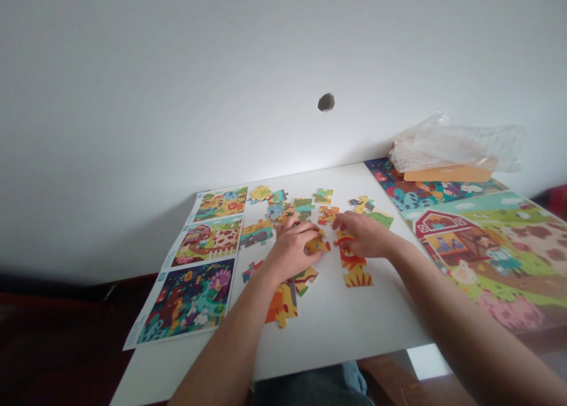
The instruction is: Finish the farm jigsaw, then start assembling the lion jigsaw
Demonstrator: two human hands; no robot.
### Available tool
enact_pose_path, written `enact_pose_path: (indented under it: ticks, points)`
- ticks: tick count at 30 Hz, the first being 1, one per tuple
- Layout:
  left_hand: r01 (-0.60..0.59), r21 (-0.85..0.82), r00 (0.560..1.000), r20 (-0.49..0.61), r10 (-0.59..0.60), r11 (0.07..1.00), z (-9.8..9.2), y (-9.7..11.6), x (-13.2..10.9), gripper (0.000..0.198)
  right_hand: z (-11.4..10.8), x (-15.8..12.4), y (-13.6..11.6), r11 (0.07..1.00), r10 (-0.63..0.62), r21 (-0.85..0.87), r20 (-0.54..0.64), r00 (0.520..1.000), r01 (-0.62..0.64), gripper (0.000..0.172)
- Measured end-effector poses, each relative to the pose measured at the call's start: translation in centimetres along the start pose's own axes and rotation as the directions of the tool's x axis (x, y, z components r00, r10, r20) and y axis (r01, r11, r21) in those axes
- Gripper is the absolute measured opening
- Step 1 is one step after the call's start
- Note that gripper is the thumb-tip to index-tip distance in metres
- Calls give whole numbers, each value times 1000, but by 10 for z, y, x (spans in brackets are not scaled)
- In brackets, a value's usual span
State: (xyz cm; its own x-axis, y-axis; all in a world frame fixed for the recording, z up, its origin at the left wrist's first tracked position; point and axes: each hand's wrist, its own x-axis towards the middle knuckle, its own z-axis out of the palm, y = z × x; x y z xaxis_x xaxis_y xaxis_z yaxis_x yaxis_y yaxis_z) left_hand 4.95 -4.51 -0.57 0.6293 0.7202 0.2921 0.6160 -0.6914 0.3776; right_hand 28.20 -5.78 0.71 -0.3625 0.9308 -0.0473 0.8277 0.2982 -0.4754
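Observation:
My left hand [290, 249] pinches a yellow-and-orange jigsaw piece [317, 245] between thumb and fingers, low on the white table [336, 329]. My right hand [361, 235] lies just to its right, fingertips over an assembled group of orange lion pieces [352, 258]. Whether those fingers grip anything is hidden. Loose and joined colourful puzzle pieces [287, 208] are spread ahead of both hands. A larger orange piece cluster [281, 305] sits under my left forearm's side, nearer me.
A printed sheet of three animal pictures [188, 264] lies along the table's left side. A large assembled farm puzzle [478, 252] covers the right side. A cardboard box [447, 173] and clear plastic bag [456, 143] stand at the back right, against a white wall [177, 99].

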Motion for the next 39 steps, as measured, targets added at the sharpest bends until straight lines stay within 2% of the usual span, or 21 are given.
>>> enact_pose_path:
  ticks: [3, 8, 10, 16, 22, 36, 39]
  points:
    - [31, 13, 999, -27, -30, 999, -1, -6, 0, 20, -3, -3, -4, 999, -12, -30, -14, 1000, 12, 38]
    - [13, 0, 1000, 4, -13, 1000, -4, -5, 1, 21, -9, -11, -12, 993, -69, -96, 34, 997, 72, 70]
    - [-7, -14, 1000, 16, 8, 1000, -4, -3, 1, 20, -9, -13, -15, 989, -67, -126, 50, 996, 73, 74]
    - [-55, -79, 996, 58, 60, 995, -4, 2, 0, 23, -8, -12, -21, 990, -56, -123, 75, 996, 65, 67]
    - [-42, -94, 998, 49, 47, 995, -3, 5, 1, 22, -7, -11, -22, 992, -90, -83, 41, 995, 93, 71]
    - [-60, -104, 998, 22, 63, 993, 6, 12, 2, 26, -6, -11, -18, 992, -90, -81, 64, 994, 95, 70]
    - [-78, -89, 997, 22, 80, 993, 6, 11, 2, 20, -10, -9, -13, 993, -108, -50, 32, 994, 109, 56]
